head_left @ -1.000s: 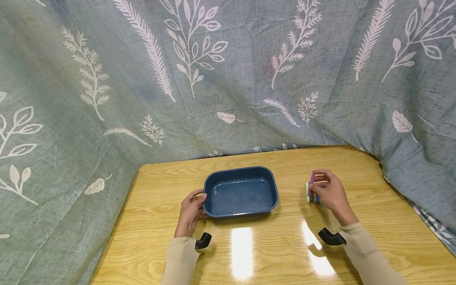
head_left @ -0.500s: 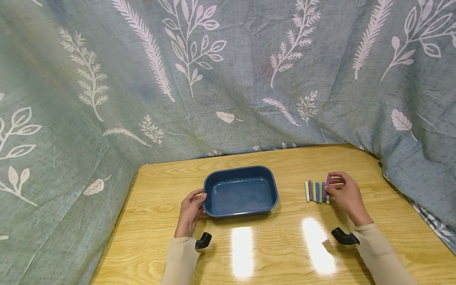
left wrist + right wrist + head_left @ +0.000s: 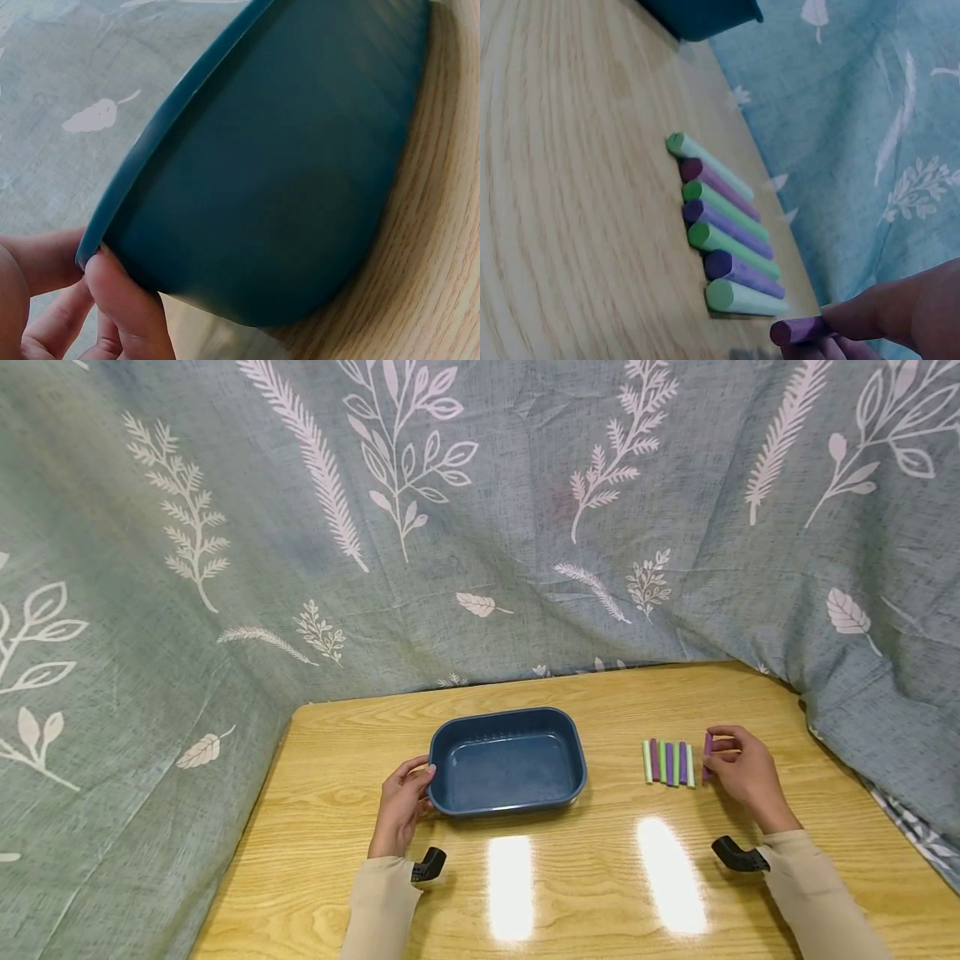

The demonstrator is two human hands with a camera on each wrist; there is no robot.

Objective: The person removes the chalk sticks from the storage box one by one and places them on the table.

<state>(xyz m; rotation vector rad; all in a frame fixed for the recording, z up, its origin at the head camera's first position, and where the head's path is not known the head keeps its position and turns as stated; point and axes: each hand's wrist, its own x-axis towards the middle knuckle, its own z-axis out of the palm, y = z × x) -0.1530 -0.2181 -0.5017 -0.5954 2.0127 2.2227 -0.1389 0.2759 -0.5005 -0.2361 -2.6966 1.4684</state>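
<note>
My left hand [image 3: 402, 800] pinches the left rim of a dark blue rectangular tub [image 3: 507, 768]; in the left wrist view the thumb and fingers hold the tub's rim [image 3: 120, 176]. At the right, my right hand [image 3: 746, 774] pinches a purple chalk stick [image 3: 707, 755] between thumb and fingers. That stick's round end [image 3: 781, 332] faces the right wrist camera. Just left of it, a row of chalk sticks [image 3: 669, 763] in pale green, green, purple and maroon lies side by side on the table. A small gap separates the held stick from the row's pale green end stick [image 3: 739, 298].
The tub stands on a wood-grain table [image 3: 585, 877], to the left of the chalk row. A grey-blue curtain [image 3: 517, 527] with white leaf prints hangs behind the table and along both sides. A black wrist mount [image 3: 738, 855] sticks out from the right sleeve.
My right hand has moved right with the purple chalk stick, from over the row to just beyond its right end. The whole row now shows. The left hand and tub have stayed put.
</note>
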